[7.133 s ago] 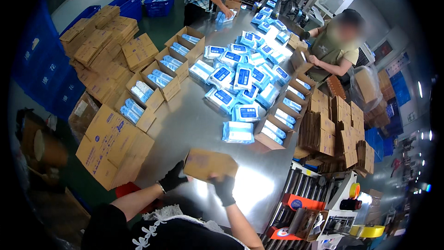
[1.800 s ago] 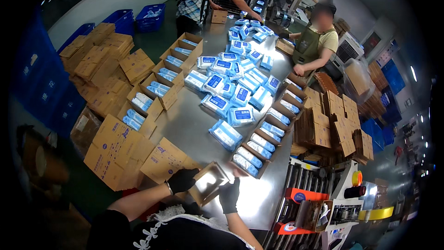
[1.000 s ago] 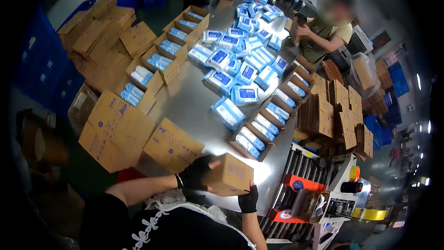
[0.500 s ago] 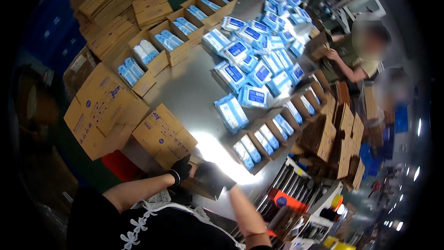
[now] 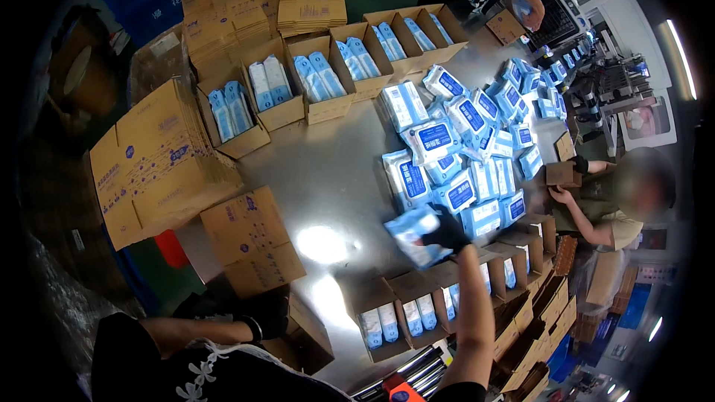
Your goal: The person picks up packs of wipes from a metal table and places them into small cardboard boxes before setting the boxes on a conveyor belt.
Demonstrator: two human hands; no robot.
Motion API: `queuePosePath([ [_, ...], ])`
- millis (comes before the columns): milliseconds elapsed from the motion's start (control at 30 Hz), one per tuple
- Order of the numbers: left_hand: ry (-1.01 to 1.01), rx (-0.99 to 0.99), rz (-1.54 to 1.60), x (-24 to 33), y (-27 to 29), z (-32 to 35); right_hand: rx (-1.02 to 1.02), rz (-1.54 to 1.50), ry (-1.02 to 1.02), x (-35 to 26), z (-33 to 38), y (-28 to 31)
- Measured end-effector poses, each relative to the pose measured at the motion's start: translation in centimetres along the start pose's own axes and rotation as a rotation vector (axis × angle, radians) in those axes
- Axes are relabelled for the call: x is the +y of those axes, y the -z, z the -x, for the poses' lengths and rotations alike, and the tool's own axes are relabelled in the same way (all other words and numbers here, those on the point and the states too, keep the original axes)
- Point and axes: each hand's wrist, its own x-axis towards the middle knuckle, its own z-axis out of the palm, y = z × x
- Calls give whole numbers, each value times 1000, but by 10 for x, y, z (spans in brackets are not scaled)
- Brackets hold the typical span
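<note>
Packing workshop — cartons (image 5: 328, 109), blue-white packs (image 5: 436, 140), roller conveyor (image 5: 410, 374)

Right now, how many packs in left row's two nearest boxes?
4: left blue pack, right blue pack in nearest box; left whitish pack, right whitish pack in next box; more may hide beneath.

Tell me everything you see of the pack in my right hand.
The pack is a plump, roughly rectangular blue-and-white packet, slightly blurred, in what looks like soft plastic film. Your black-gloved right hand grips its right side. It sits askew in view, between the pile and a row of boxes; whether it touches the table is unclear.
</note>
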Motion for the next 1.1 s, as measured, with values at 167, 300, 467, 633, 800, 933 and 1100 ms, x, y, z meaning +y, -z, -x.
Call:
queuePosePath([
  [167, 49, -49, 11, 37, 47, -4, -82, 306, -14, 67, 23, -9],
  [300, 63, 99, 16, 39, 38, 4, -228, 610, -251, 1, 16, -19],
  [467, -78, 75, -213, 26, 18, -3, 115, 548, 86, -86, 35, -51],
  [633, -56, 65, -310, 26, -11, -14, 335, 374, -3, -174, 65, -54],
  [800, -5, 104, -121, 19, 0, -13, 649, -213, 86, -256, 153, -68],
  [933, -45, 55, -20, 13, -18, -31, 327, -955, 13, -294, 242, -128],
  [1100, -326, -247, 258, 24, 1, -43, 588, 131, -73, -314, 258, -171],
])
